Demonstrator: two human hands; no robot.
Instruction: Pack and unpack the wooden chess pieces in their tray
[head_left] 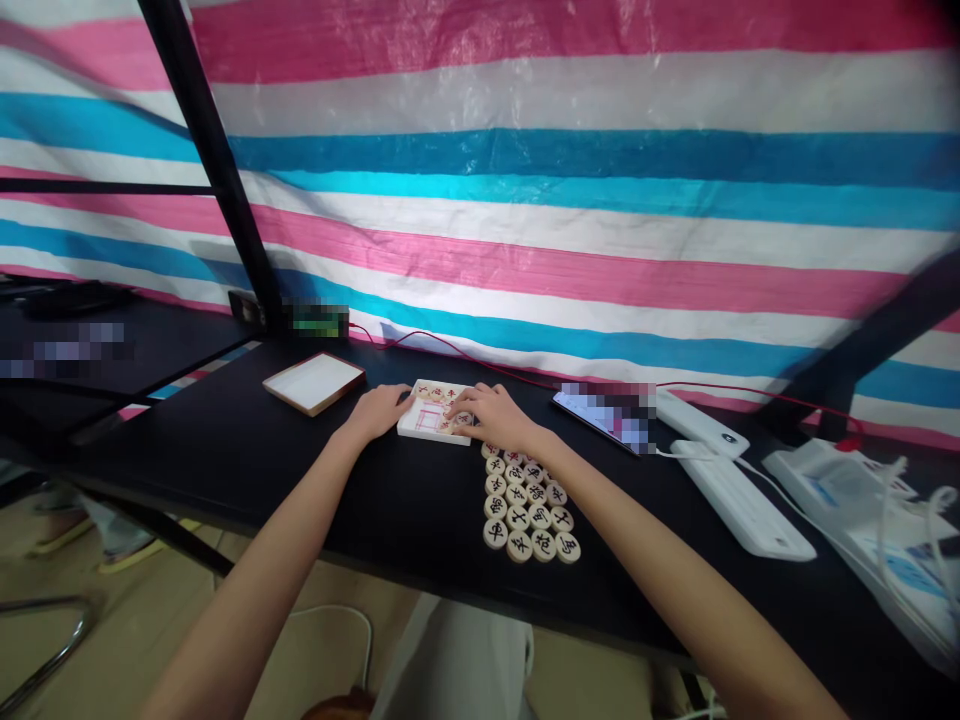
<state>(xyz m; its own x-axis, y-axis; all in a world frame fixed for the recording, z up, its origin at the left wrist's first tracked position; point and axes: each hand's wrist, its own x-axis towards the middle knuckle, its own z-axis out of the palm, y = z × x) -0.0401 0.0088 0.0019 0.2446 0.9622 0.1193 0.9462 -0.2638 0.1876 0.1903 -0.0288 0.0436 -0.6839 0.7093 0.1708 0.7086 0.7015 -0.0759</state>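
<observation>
Touched the white box's [435,438] left side with the left hand [381,410], grip too small to tell. Spread the right hand's [499,417] fingers over little round pieces [437,393] inside. Saw more pieces in rows [529,505] nearby on the black table [405,510].

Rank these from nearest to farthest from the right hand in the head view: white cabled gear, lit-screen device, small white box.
From the right hand:
1. Small white box, under its fingers
2. Lit-screen device, to its right
3. White cabled gear, far right
</observation>
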